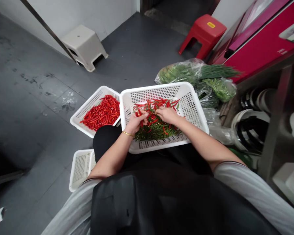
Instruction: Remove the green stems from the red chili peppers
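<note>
A white perforated plastic basket rests on my lap. Red chili peppers lie in its far part, and a heap of green stems fills the near part. My left hand, a gold bangle at its wrist, is closed around a few red chilies at the basket's left side. Over the pile, my right hand has its fingers pinched together among the chilies and stems; what lies between its fingertips is too small to make out. To the left stands a second white basket holding many loose red chilies.
A small white basket sits on the floor at lower left. Plastic bags of green vegetables lie beyond the lap basket. Farther off are a white stool and a red stool. Shelving with stacked dishes borders the right.
</note>
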`<state>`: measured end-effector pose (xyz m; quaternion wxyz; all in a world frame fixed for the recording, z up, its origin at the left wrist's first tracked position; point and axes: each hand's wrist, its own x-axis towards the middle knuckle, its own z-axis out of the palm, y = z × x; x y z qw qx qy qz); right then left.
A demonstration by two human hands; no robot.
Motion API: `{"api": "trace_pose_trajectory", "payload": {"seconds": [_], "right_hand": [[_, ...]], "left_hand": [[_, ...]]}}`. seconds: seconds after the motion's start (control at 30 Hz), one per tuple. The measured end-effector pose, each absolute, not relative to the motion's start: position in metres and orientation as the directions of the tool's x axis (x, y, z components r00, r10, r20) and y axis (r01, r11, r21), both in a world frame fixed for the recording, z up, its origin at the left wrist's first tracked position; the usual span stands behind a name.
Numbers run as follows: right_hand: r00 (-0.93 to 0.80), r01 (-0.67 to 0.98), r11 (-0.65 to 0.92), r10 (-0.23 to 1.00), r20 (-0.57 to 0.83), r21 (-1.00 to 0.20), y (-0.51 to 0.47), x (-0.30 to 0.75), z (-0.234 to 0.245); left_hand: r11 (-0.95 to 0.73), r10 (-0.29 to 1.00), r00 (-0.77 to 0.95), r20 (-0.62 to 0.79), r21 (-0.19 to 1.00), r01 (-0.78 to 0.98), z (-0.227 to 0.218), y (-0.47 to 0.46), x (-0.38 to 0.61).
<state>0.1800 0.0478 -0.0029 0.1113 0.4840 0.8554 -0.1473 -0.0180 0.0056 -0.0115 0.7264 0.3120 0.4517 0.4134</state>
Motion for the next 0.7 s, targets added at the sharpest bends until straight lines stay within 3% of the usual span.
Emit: {"api": "trace_pose_trajectory", "payload": {"seconds": [0.13,0.27,0.33,0.43,0.63,0.7], "right_hand": [[-0.504,0.852,0.518,0.769,-0.394,-0.078,0.062,0.150,-0.023],[-0.497,0.857,0.510,0.775,-0.390,-0.076,0.064,0.140,-0.020],[-0.508,0.857,0.500,0.778,-0.369,-0.124,0.051,0.146,-0.008],[-0.525,0.851,0.481,0.769,-0.364,-0.212,0.024,0.157,0.011],[-0.528,0.798,0.380,0.814,-0.240,-0.467,-0.001,0.172,0.013],[-0.537,0.770,0.343,0.804,-0.257,-0.537,0.002,0.177,0.014]], "left_hand": [[0.536,0.843,0.304,-0.445,0.746,-0.396,-0.008,0.006,-0.028],[0.479,0.872,0.039,-0.488,0.834,-0.274,-0.011,0.005,-0.033],[0.397,0.912,-0.039,-0.408,0.904,-0.158,-0.015,0.004,-0.028],[0.355,0.934,0.072,-0.349,0.930,-0.091,-0.019,-0.001,-0.011],[0.415,0.910,0.121,-0.397,0.875,-0.250,-0.021,-0.009,0.011],[0.420,0.907,0.155,-0.392,0.867,-0.268,-0.018,-0.009,0.008]]}}
